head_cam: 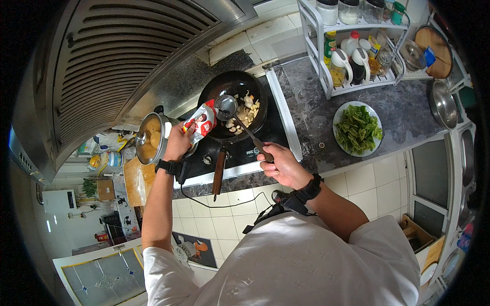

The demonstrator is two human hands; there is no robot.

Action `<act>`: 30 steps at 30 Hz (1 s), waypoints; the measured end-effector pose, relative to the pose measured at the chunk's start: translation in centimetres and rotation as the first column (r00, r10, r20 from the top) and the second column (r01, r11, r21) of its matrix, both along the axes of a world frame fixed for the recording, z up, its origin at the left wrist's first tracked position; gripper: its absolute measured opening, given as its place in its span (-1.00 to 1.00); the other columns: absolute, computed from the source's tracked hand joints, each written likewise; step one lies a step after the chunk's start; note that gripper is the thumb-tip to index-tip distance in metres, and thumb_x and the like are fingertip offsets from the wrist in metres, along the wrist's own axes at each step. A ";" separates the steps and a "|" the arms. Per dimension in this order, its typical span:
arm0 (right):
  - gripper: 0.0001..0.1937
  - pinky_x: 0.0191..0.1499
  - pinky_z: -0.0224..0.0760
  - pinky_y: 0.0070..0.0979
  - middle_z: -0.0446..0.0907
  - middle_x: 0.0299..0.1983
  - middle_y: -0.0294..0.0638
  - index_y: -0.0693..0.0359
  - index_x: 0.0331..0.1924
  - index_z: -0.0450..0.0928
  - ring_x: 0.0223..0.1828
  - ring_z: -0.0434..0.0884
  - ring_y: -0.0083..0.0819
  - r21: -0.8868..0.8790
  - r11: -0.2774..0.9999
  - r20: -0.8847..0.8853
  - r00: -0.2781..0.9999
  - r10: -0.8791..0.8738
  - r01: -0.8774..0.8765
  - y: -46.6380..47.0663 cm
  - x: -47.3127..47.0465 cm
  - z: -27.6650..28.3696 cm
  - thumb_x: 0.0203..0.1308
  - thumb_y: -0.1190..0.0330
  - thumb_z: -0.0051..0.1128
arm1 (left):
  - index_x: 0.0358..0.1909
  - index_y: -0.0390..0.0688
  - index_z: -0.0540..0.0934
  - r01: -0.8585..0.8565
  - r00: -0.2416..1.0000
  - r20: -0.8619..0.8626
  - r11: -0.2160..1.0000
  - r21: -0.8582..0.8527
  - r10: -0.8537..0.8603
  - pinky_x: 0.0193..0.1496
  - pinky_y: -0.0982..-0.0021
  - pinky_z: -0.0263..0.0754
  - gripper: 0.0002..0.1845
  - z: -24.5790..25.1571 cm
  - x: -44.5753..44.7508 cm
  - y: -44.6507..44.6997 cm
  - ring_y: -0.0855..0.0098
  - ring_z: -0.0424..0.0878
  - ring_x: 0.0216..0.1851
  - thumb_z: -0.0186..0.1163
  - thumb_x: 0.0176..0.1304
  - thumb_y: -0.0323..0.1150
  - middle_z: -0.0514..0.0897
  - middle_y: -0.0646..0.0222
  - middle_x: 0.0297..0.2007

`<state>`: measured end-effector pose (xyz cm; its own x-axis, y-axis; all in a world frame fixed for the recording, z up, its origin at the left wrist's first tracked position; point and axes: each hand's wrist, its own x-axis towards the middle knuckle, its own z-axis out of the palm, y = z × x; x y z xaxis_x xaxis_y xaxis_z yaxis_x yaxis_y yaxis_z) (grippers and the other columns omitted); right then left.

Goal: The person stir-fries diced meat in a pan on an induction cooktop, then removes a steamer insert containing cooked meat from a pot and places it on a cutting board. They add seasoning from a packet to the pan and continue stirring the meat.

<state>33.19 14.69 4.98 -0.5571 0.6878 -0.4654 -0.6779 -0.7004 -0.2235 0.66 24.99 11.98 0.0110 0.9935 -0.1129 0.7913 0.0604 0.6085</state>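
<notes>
My left hand [181, 138] grips a red and white printed packet [202, 121], its upper end tilted against the bowl of a metal ladle [226, 105]. My right hand [282, 163] holds the ladle by its dark handle. Something dark lies in the ladle's bowl; whether it comes from the packet I cannot tell. Below the ladle, a dark wok [234, 82] on the cooktop holds pale chopped pieces [250, 113]. Its wooden handle [219, 171] points towards me, with neither hand on it.
A lidded pot [150, 138] with round items stands left of the wok. To the right are a plate of leafy greens [358, 129], a white rack [323, 57] of bottles and jars, and a metal bowl [443, 104]. The range hood [130, 61] overhangs the upper left. A cable [226, 207] hangs between my wrists.
</notes>
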 end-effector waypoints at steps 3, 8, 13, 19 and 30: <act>-0.87 -0.66 0.03 -0.70 0.48 -0.35 -0.26 0.14 0.03 0.33 -0.60 0.27 -0.66 -0.004 1.000 -0.001 1.000 -0.004 0.004 -0.1 0.1 0.0 0.50 0.39 -0.16 | -0.07 -0.34 0.66 0.003 1.000 0.000 1.000 0.007 -0.003 -0.37 0.52 0.33 -0.73 0.3 0.3 -0.2 0.70 0.39 -0.42 0.21 0.47 -0.29 0.58 0.57 -0.43; -0.87 -0.66 0.04 -0.70 0.48 -0.35 -0.26 0.15 0.02 0.34 -0.60 0.27 -0.66 0.000 1.000 -0.007 1.000 -0.002 0.002 -0.2 0.1 0.2 0.50 0.39 -0.17 | -0.07 -0.31 0.67 -0.038 0.999 0.021 0.999 -0.035 0.038 -0.46 0.51 0.30 -0.71 1.0 1.0 -0.5 0.71 0.36 -0.51 0.21 0.47 -0.25 0.56 0.59 -0.47; -0.88 -0.65 0.05 -0.70 0.48 -0.35 -0.27 0.16 0.00 0.35 -0.60 0.28 -0.66 0.001 1.000 -0.006 1.000 -0.005 0.005 -0.3 0.2 0.3 0.51 0.38 -0.18 | -0.06 -0.29 0.67 -0.054 0.999 -0.002 0.997 -0.062 0.054 -0.49 0.52 0.28 -0.70 1.0 1.1 -0.7 0.71 0.34 -0.55 0.21 0.47 -0.22 0.56 0.60 -0.50; -0.88 -0.65 0.05 -0.69 0.49 -0.36 -0.27 0.16 0.00 0.35 -0.60 0.28 -0.66 0.008 1.000 -0.037 0.999 -0.005 0.005 -0.3 0.3 0.3 0.51 0.38 -0.18 | -0.05 -0.27 0.67 -0.065 0.998 0.017 0.997 -0.043 0.066 -0.49 0.52 0.28 -0.69 0.8 1.3 -1.3 0.71 0.37 -0.55 0.20 0.48 -0.20 0.58 0.59 -0.49; -0.91 -0.67 0.04 -0.70 0.47 -0.37 -0.28 0.15 -0.06 0.34 -0.60 0.26 -0.68 -0.021 1.000 -0.087 0.996 0.017 -0.019 -0.3 0.3 0.2 0.51 0.37 -0.19 | -0.05 -0.31 0.64 -0.032 0.998 0.054 0.999 0.017 0.031 -0.17 0.40 0.48 -0.73 -0.3 0.4 -2.4 0.60 0.50 -0.31 0.21 0.46 -0.28 0.67 0.31 -0.39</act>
<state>33.50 14.36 5.17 -0.6079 0.6675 -0.4300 -0.6814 -0.7166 -0.1491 1.09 22.58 11.71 -0.0145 0.9953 -0.0955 0.7556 0.0734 0.6509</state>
